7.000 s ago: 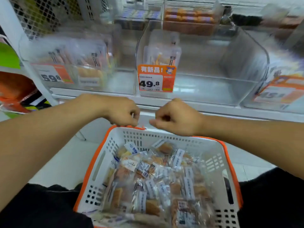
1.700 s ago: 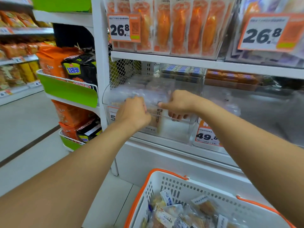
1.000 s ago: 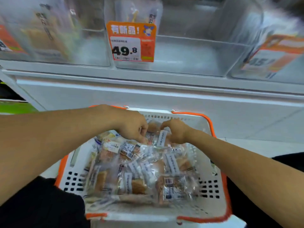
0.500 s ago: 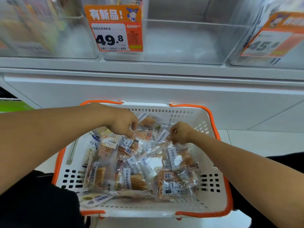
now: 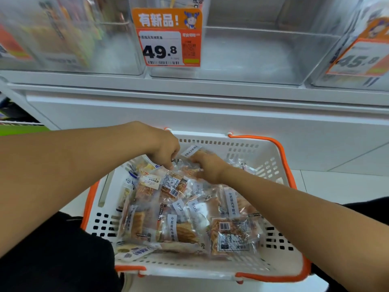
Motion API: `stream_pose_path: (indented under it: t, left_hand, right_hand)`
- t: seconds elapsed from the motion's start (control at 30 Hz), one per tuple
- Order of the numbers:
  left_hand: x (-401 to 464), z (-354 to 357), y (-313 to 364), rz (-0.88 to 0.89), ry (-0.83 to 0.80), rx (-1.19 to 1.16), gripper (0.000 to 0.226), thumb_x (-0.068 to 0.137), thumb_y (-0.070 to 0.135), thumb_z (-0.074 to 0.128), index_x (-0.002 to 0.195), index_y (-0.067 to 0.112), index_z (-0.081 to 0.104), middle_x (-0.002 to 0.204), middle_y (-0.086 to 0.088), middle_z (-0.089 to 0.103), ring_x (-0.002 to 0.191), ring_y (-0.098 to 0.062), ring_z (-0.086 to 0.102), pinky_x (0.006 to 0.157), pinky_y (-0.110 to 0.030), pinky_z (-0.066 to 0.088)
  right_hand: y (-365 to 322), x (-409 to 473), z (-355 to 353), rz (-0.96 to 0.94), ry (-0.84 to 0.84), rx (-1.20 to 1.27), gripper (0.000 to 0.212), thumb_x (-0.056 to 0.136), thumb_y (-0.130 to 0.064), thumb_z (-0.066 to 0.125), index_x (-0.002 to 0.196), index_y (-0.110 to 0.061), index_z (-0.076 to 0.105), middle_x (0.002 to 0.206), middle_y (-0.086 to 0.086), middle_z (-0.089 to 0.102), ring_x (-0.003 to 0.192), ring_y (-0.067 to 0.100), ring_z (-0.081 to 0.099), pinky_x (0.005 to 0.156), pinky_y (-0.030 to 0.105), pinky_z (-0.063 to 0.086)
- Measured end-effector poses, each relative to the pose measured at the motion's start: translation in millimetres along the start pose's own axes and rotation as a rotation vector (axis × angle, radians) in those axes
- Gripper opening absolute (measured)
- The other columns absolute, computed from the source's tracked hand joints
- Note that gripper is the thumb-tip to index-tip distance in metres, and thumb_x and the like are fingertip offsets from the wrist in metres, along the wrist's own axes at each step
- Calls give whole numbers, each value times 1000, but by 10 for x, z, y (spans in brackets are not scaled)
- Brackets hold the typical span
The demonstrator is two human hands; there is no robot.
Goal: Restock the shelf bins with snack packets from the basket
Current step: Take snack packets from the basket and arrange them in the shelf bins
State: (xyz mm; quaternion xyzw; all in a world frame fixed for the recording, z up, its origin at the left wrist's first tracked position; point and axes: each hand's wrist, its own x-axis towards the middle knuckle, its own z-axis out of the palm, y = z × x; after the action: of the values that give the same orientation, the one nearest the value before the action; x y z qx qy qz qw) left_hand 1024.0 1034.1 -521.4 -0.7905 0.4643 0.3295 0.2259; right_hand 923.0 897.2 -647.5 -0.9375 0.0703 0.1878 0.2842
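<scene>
A white basket (image 5: 231,144) with an orange rim sits on my lap, filled with several clear snack packets (image 5: 229,234) carrying white labels. Both hands reach into its far end. My left hand (image 5: 162,148) has its fingers curled down and pinches the edge of a packet (image 5: 190,152) lying against the far wall. Beside it, my right hand (image 5: 207,167) grips the same packet from the right. Above, the middle clear shelf bin (image 5: 252,60) holds almost nothing. The left bin (image 5: 63,39) holds blurred packets.
An orange 49.8 price tag (image 5: 168,36) hangs on the middle bin's front. A third bin with a 45.8 tag (image 5: 357,57) stands at the right. The white shelf front (image 5: 189,110) rises just behind the basket. White floor tiles (image 5: 336,180) show at the right.
My hands came down from the left shelf bin into the basket. Over the last half second they have drawn together at its far end around one packet.
</scene>
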Motion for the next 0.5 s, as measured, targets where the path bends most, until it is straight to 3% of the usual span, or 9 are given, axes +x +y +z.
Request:
stream_pose_path:
  t: [0.03, 0.1, 0.2, 0.3, 0.37, 0.43, 0.5]
  left_hand:
    - [-12, 1, -17, -2, -11, -9, 43, 95, 47, 57, 127, 18, 56, 128, -1, 57, 114, -21, 54, 97, -35, 46]
    - [-46, -7, -12, 12, -32, -35, 44, 95, 48, 56, 128, 19, 55, 118, 3, 57, 107, -19, 54, 93, -32, 46]
    - [-49, -12, 16, 41, -26, -95, 43, 96, 46, 57, 128, 18, 56, 96, 9, 50, 96, -16, 50, 85, -28, 42]
    - [-53, -31, 0, 44, -25, -139, 41, 95, 45, 59, 126, 18, 58, 97, 9, 54, 99, -17, 53, 88, -29, 45]
    - [-74, -69, -27, 35, -29, -145, 40, 95, 45, 59, 124, 18, 58, 112, 3, 61, 106, -20, 57, 92, -33, 48]
    - [-75, -106, -72, 7, -10, -140, 42, 94, 46, 60, 124, 15, 60, 118, -1, 63, 108, -22, 59, 87, -31, 48]
    - [-77, -125, -121, -34, 13, -134, 55, 89, 52, 64, 126, 12, 61, 117, -3, 62, 101, -23, 59, 82, -30, 47]
  right_hand:
    - [-21, 82, 130, 101, -12, 102, 48, 92, -30, 68, 134, -13, 54, 129, 5, 59, 111, 20, 57, 97, 34, 49]
    - [-8, 171, 319, 309, 37, 385, 42, 89, -31, 73, 123, -13, 58, 120, 5, 63, 107, 21, 62, 82, 25, 53]
    - [21, 231, 329, 549, 68, 813, 27, 80, -26, 82, 88, -18, 58, 82, 0, 64, 68, 11, 61, 56, 21, 50]
    - [-14, 220, 285, 726, 32, 830, 34, 75, -27, 86, 81, -10, 58, 62, 4, 59, 42, 12, 48, 38, 21, 42]
    - [-52, 212, 243, 699, 64, 860, 18, 82, -17, 80, 85, -10, 64, 65, 6, 64, 39, 12, 50, 40, 26, 48]
    - [-147, 124, 82, 572, 53, 911, 9, 88, -8, 72, 95, -8, 67, 72, 8, 70, 50, 17, 58, 54, 36, 57]
    - [-288, 13, -216, 438, -26, 816, 7, 91, -5, 67, 94, 1, 66, 75, 13, 72, 61, 27, 67, 58, 38, 60]
